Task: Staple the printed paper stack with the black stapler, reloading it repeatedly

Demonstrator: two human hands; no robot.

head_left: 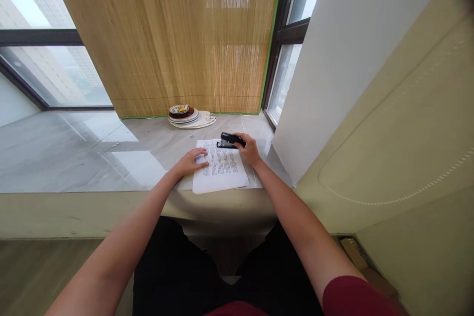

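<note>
Printed white paper (222, 170) lies on the grey marble sill, its near edge reaching the sill's front edge. My left hand (190, 162) rests on the paper's left side with fingers apart, holding nothing. A black stapler (231, 139) is in my right hand (249, 149), fingers wrapped round its rear end. The stapler's front points left over the top part of the paper, its jaws apart. Whether the paper's edge is between the jaws is too small to tell.
Stacked plates (184, 116) and an oval white dish (205, 119) stand behind the paper, near a bamboo blind (177, 39). A white wall (326, 69) rises at the right. The marble sill (55, 158) extends left.
</note>
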